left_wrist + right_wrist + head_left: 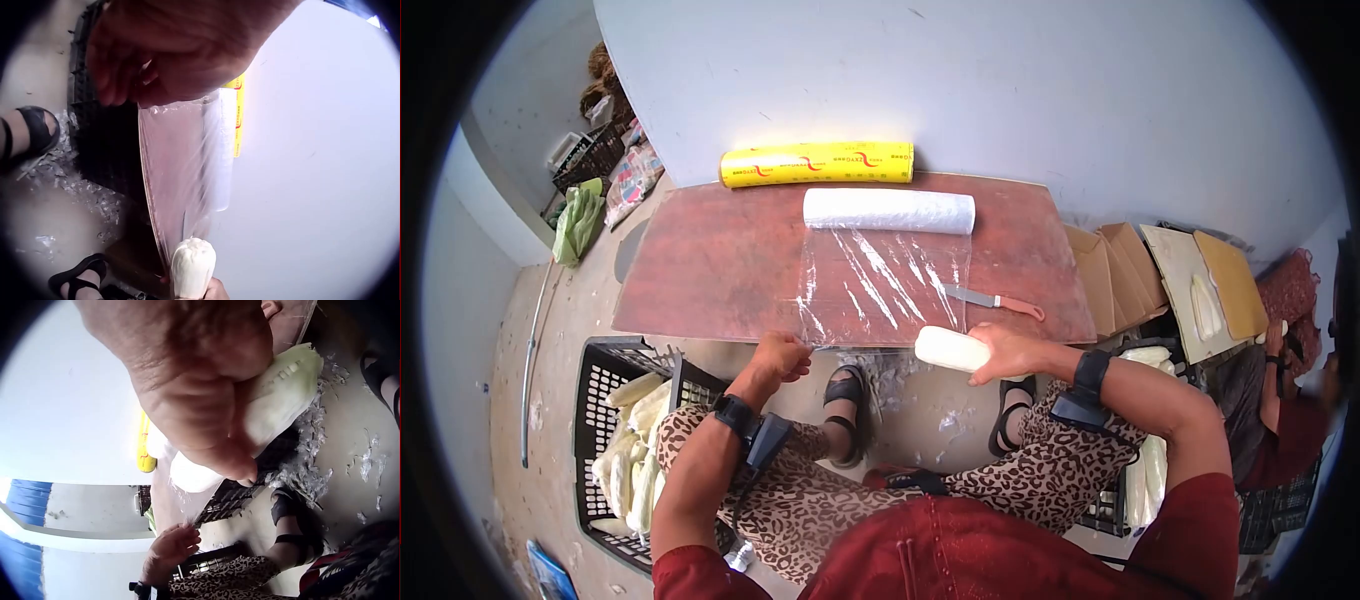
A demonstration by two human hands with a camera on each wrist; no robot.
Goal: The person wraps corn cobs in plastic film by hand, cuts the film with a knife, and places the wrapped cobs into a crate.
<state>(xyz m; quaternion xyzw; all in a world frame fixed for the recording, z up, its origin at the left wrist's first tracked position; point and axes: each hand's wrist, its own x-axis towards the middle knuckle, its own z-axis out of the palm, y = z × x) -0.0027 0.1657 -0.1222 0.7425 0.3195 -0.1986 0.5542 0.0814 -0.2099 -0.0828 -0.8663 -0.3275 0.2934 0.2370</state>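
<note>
A white roll of clear film [889, 211] lies on the red-brown table, its sheet [885, 285] drawn toward the front edge. The left hand [780, 358] pinches the sheet's near left corner; the right wrist view shows this hand [172, 550] with film stretched from its fingertips. The right hand [1007, 352] grips a pale, long vegetable [952, 349] at the table's front edge, beside the sheet's right corner. In the left wrist view the vegetable [193, 269] points its end at the camera. A knife [975, 296] lies with its blade tip at the film's right side.
A yellow roll [817, 165] lies at the table's back edge against the wall. Black crates of pale vegetables stand at left [588, 450] and right. Cardboard [1115, 275] leans right of the table. Film scraps litter the floor. Another person's arm [1274, 385] shows at far right.
</note>
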